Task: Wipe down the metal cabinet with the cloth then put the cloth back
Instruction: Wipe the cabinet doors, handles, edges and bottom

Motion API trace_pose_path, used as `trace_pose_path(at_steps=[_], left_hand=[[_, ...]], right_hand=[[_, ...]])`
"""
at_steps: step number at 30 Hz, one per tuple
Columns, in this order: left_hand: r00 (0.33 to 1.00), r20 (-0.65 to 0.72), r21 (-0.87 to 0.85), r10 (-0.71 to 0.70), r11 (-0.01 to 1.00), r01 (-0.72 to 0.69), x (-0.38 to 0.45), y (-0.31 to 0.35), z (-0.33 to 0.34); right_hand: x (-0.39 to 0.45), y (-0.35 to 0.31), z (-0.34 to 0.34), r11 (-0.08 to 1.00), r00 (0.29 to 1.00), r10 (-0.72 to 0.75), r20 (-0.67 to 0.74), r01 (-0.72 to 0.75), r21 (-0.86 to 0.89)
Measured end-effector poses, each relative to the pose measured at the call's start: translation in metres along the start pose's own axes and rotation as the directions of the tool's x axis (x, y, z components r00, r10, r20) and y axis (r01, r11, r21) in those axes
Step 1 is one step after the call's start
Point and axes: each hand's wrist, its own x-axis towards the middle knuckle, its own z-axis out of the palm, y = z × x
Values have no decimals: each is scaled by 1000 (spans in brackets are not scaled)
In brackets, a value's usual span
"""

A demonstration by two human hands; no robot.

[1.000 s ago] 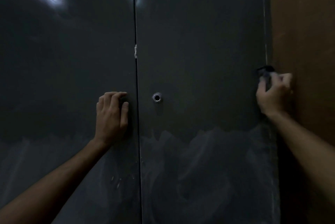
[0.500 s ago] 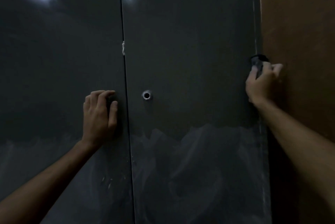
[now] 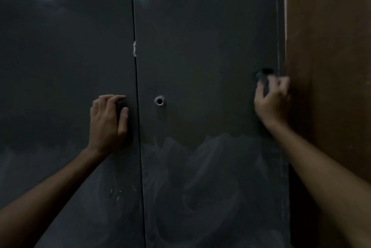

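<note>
Two hands on the cabinet (image 3: 200, 37); right hand (image 3: 271, 101) seemingly grips one cloth (image 3: 263, 79).

The right hand (image 3: 271, 101) with the dark cloth (image 3: 264, 79) has come in from the cabinet's (image 3: 200, 37) right edge: a second ago it sat over that edge against the brown wall (image 3: 331, 67), now it lies on the right door's face just inside the edge. It has also turned blurred, where it was sharp before, and the cloth's tuft shows above the fingertips (image 3: 283, 83).
</note>
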Motion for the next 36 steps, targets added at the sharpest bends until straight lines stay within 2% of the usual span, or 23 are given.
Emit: trace_pose_path(at_steps=[2, 3, 6, 7, 8, 10, 11, 13, 15, 16, 18, 20, 21, 23, 25, 26, 27, 28, 30, 31, 32, 34, 36], left_hand=[[1000, 3, -7, 2, 1000, -2, 0, 0, 0], [1000, 3, -12, 1, 1000, -1, 0, 0, 0], [1000, -26, -14, 7, 1000, -8, -1, 1, 2], [1000, -28, -15, 10, 1000, -10, 0, 1, 3], [1000, -26, -18, 10, 1000, -11, 0, 1, 3], [1000, -24, -25, 10, 1000, -10, -1, 0, 2], [1000, -23, -27, 13, 1000, -14, -1, 0, 1], [1000, -15, -30, 19, 999, -19, -1, -1, 0], [1000, -14, -33, 21, 999, -21, -1, -2, 0], [1000, -19, -36, 18, 999, -19, -2, -1, 1], [1000, -30, -38, 10, 999, -11, -2, 0, 2], [1000, -17, -37, 11, 999, -12, -2, 0, 3], [1000, -9, -39, 17, 999, -18, -2, -1, 2], [999, -3, -39, 33, 999, -33, -1, -3, -1], [999, -3, -39, 43, 998, -43, -1, -4, -2], [999, -5, -46, 43, 998, -43, -2, -4, -1], [999, -11, -54, 40, 998, -40, -2, -3, 0], [999, -20, -60, 34, 998, -36, -2, -3, 1], [999, -25, -67, 31, 997, -32, -2, -2, 2], [999, -20, -69, 34, 997, -35, -1, -3, 2], [999, -16, -71, 34, 997, -35, -2, -3, 2], [999, -12, -74, 33, 997, -33, -2, -3, 2], [999, -7, -71, 44, 996, -44, -2, -6, 0]], right_hand=[[-48, 28, 2, 993, 990, -116, 75, 118, -24], [-62, 47, 1, 994, 992, -92, 81, 96, -47], [-35, 63, -5, 971, 972, 236, -2, -236, 42], [-17, 59, -4, 951, 951, 307, -24, -306, 49], [-4, 50, -3, 948, 948, 317, -32, -315, 40], [-7, 24, -1, 980, 979, 197, -56, -195, 39], [-22, 19, 2, 996, 996, 80, -39, -78, 48], [-71, 32, 4, 990, 987, -138, 84, 136, 30], [-108, 62, -2, 979, 968, -192, 162, 201, -39], [-110, 74, -6, 988, 979, -134, 156, 144, -56], [-86, 77, -10, 996, 995, 84, 55, -82, -46], [-53, 62, -5, 962, 964, 267, -8, -267, -52], [-47, 48, -4, 960, 961, 275, -30, -276, -49], [-62, 27, 1, 993, 993, 117, -35, -117, -23], [-106, 34, 5, 998, 996, -56, 75, 58, -23], [-129, 47, 4, 994, 989, -86, 118, 92, -50], [-144, 61, 0, 994, 989, -65, 130, 75, -79], [-144, 70, -4, 997, 994, 12, 108, -4, -73], [-113, 72, -7, 970, 970, 241, 41, -239, -51], [-94, 70, -3, 951, 952, 305, 10, -304, -57], [-79, 64, 1, 949, 952, 306, -17, -307, -76], [-75, 42, 9, 983, 984, 170, -47, -173, -63], [-116, 31, 18, 995, 994, -90, 59, 92, -28]])
